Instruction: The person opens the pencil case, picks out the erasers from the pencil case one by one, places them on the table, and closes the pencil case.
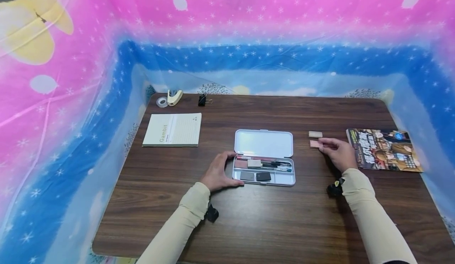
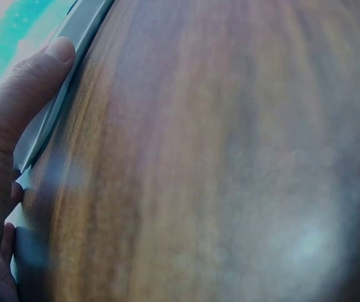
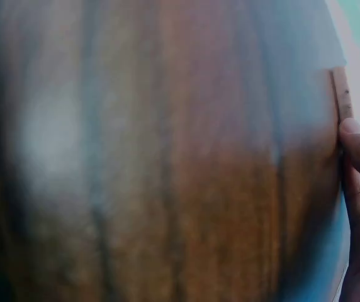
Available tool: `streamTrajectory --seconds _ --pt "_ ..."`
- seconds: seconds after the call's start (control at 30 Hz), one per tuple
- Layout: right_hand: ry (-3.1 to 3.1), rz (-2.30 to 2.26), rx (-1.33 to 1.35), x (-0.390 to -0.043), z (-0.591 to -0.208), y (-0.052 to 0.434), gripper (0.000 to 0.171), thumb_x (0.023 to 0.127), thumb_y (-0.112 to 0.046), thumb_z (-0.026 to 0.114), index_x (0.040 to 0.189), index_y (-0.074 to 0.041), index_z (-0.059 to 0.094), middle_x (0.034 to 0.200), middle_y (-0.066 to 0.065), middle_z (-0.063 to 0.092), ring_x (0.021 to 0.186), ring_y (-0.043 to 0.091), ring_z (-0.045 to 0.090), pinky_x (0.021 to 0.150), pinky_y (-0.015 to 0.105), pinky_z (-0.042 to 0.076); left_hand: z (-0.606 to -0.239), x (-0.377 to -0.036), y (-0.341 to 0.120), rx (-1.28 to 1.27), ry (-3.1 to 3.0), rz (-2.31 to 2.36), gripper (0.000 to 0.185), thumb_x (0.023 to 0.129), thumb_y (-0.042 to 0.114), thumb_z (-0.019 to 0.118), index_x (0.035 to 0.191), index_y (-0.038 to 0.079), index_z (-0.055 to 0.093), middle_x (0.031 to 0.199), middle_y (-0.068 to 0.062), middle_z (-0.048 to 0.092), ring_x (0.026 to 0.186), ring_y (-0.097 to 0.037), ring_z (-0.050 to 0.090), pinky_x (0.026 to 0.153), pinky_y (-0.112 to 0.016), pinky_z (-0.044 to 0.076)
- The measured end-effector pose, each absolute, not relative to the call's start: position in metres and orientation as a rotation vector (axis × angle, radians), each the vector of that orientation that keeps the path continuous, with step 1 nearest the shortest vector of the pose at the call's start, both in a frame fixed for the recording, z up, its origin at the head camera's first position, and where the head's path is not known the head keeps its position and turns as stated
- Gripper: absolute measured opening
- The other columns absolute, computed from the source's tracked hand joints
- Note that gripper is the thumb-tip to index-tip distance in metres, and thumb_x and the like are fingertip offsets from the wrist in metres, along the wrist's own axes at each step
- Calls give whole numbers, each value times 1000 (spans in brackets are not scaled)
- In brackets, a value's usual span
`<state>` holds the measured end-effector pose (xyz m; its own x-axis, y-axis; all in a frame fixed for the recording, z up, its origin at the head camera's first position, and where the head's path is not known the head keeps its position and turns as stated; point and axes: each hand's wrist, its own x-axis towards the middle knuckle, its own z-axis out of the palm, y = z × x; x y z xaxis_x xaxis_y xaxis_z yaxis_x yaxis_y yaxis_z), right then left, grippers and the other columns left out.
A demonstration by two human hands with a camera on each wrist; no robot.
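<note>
An open white pencil case (image 1: 289,180) lies at the middle of the table, its lid (image 1: 264,143) folded back. My left hand (image 1: 217,173) grips its left end, thumb along the front edge and fingers at the back corner. Inside are pens (image 1: 281,169), a pink eraser (image 1: 241,164), a whitish eraser (image 1: 254,163), a grey block (image 1: 247,176) and a black block (image 1: 263,176). To the right of the case, my right hand (image 1: 339,153) pinches another pink eraser (image 1: 314,144) between thumb and fingers. Just behind that one lies a beige eraser (image 1: 315,134).
A comic-style book (image 1: 385,149) lies to the right of my right hand. A pale notebook (image 1: 172,130) is at the left. Along the back left stand a tape roll (image 1: 162,102), a cream stapler (image 1: 175,97) and a black binder clip (image 1: 202,100). Patterned cloth surrounds the table (image 1: 270,220).
</note>
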<state>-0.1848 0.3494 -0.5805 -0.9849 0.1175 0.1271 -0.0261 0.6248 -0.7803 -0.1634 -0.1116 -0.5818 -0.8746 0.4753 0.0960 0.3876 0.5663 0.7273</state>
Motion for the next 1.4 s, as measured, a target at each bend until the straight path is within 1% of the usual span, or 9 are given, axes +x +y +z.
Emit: streamTrajectory --seconds 0.27,0.4,0.47,0.53,0.67,0.8,0.93,1.1,1.4 --pt "-2710 1321 -88 -188 -578 349 34 97 -13 79 127 1 74 117 24 75 86 -16 61 72 6 50 -580 -164 -115 734 2689 1210 96 67 34 103 143 6 50 139 -11 59 127 -28 54 112 -46 46" --pt "-2664 1350 -169 -178 -564 342 40 97 -24 80 130 -3 74 112 17 77 84 -13 63 69 9 50 -580 -166 -114 769 2697 1204 96 66 35 103 142 6 50 139 -11 60 128 -28 55 112 -45 45" --pt "-2606 1388 -175 -172 -555 329 38 96 -24 81 129 -4 75 107 14 78 84 -9 64 70 10 49 -579 -167 -113 781 2696 1206 96 67 36 102 142 7 50 140 -11 60 129 -28 55 113 -45 45" --pt "-2581 1412 -104 -167 -546 308 34 97 -20 80 126 -4 76 107 12 78 88 -5 65 74 11 49 -579 -168 -112 784 2697 1205 97 67 37 102 142 7 49 140 -11 60 130 -28 54 114 -45 44" --pt "-2658 1429 185 -160 -537 252 27 96 -13 80 121 -5 78 110 11 78 94 7 69 80 16 52 -579 -169 -112 775 2696 1216 97 66 36 103 142 8 49 140 -10 60 130 -28 54 114 -46 44" --pt "-2810 1372 475 -157 -536 202 26 95 -12 81 121 -9 79 112 8 78 96 16 73 85 33 60 -580 -168 -112 791 2700 1215 98 66 36 103 142 9 49 140 -10 60 130 -28 54 114 -46 44" --pt "-2888 1322 605 -157 -540 176 29 93 -9 82 122 -11 80 113 6 78 99 21 73 90 46 60 -583 -167 -111 795 2693 1206 98 67 38 102 144 10 48 142 -9 59 130 -27 54 113 -46 44" --pt "-2929 1289 631 -158 -547 165 32 91 -8 84 123 -12 80 113 8 77 98 21 73 90 47 60 -584 -164 -113 784 2689 1206 98 67 37 102 144 10 48 141 -10 59 130 -28 54 113 -46 44" --pt "-2891 1268 646 -160 -557 164 30 91 -4 83 119 -15 82 111 4 77 97 18 72 88 45 61 -584 -162 -114 806 2694 1206 96 68 35 102 143 7 50 141 -11 59 131 -29 54 114 -46 44"
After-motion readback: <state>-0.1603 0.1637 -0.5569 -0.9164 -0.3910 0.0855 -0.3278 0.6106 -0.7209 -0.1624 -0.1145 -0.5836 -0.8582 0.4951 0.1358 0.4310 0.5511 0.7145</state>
